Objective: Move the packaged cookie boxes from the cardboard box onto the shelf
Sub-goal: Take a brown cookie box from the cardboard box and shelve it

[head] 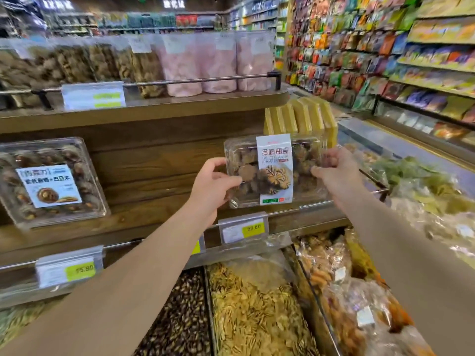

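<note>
A clear plastic cookie box (275,170) with a white paper label stands tilted back on the wooden shelf (159,214), at its right end. My left hand (216,185) grips the box's left edge and my right hand (334,170) grips its right edge. Another clear cookie box (48,183) leans against the shelf's back panel at the far left. Between the two boxes the shelf board is bare. The cardboard box is out of view.
Yellow packs (300,116) stand behind the held box. Bagged snacks (216,62) line the upper shelf behind a metal rail. Open bins of seeds (257,312) and wrapped snacks (341,283) lie below. Price tags (244,229) hang on the shelf edge. An aisle rack (385,47) stands right.
</note>
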`<state>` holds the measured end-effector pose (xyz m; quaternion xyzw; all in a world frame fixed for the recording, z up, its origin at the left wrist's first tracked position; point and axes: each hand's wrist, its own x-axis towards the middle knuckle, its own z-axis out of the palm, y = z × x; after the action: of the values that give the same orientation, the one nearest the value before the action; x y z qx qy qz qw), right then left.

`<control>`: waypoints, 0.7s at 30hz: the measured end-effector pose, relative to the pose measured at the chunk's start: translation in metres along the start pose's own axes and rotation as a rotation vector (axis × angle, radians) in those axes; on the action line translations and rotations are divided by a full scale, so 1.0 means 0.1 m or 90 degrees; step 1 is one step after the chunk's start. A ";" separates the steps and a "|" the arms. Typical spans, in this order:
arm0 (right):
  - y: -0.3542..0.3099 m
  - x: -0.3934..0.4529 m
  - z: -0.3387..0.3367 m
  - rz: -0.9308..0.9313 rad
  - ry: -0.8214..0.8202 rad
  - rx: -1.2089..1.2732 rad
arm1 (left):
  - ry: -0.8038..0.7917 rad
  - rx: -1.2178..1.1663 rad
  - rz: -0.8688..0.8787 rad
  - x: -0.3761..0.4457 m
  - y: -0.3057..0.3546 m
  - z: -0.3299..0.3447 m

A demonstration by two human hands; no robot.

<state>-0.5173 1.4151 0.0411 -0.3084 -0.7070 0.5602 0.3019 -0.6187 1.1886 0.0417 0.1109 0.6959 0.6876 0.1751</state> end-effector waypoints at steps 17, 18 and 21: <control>0.55 0.19 0.01 -0.015 0.004 -0.211 | -0.041 0.103 -0.036 0.17 -0.39 0.13; 0.55 0.20 0.01 -0.019 0.008 -0.233 | -0.047 0.111 -0.038 0.17 -0.38 0.14; 0.54 0.21 0.02 -0.020 0.024 -0.261 | -0.047 0.112 -0.045 0.17 -0.33 0.16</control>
<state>-0.5268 1.4398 -0.0110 -0.3629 -0.8054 0.3938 0.2542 -0.6248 1.2092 0.0076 0.1266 0.7502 0.6126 0.2141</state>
